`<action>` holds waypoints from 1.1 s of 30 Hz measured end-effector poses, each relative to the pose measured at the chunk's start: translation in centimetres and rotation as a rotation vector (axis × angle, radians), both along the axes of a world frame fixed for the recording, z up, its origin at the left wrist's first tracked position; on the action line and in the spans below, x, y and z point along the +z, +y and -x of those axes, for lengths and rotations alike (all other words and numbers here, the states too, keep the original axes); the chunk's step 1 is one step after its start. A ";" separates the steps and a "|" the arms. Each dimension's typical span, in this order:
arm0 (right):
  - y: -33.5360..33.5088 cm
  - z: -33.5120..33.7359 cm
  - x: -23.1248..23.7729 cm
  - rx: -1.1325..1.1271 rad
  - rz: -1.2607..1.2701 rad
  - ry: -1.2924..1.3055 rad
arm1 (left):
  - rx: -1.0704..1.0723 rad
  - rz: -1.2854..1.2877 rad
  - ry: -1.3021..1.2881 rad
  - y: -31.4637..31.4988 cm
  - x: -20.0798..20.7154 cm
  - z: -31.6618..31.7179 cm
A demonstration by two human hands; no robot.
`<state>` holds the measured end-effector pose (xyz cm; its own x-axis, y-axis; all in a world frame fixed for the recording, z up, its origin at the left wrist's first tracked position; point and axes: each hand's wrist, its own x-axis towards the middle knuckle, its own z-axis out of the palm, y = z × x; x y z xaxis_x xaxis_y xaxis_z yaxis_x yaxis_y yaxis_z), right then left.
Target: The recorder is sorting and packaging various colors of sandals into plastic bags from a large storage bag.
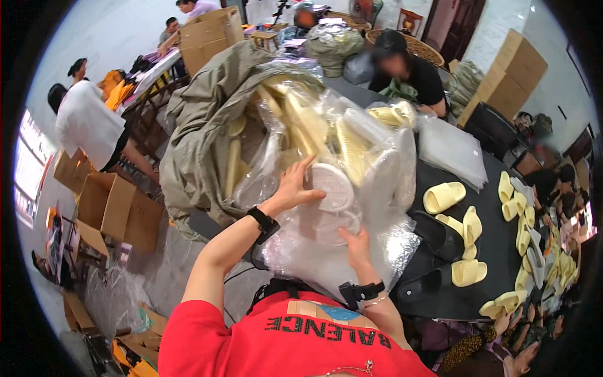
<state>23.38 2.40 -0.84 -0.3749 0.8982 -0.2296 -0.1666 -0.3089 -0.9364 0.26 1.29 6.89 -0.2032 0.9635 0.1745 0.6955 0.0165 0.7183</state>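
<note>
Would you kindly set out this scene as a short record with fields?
Setting: dark round table in a busy packing room
Left hand: fingers spread on a white slipper sole wrapped in clear plastic
Right hand: resting on the clear plastic bag heap below that sole
Behind: olive fabric sack spilling bagged pale yellow slippers
On table: loose pale yellow slippers, black slippers
Others: person in black top across the table
Floor, left: open brown cardboard boxes
</note>
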 end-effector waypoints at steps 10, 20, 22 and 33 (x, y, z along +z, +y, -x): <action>5.3 10.0 6.1 -0.177 -0.703 -0.350 | 0.332 -0.333 0.075 0.2 0.1 5.2; 8.1 12.9 7.1 -0.265 -0.733 -0.452 | 0.950 -0.281 -0.095 -14.5 -0.5 14.4; 7.9 14.2 6.5 -0.311 -0.739 -0.462 | 0.857 -0.272 -0.500 -14.8 -6.5 17.5; 10.8 16.5 5.5 -0.330 -0.708 -0.552 | 0.453 -0.132 -0.963 -3.5 -10.7 27.0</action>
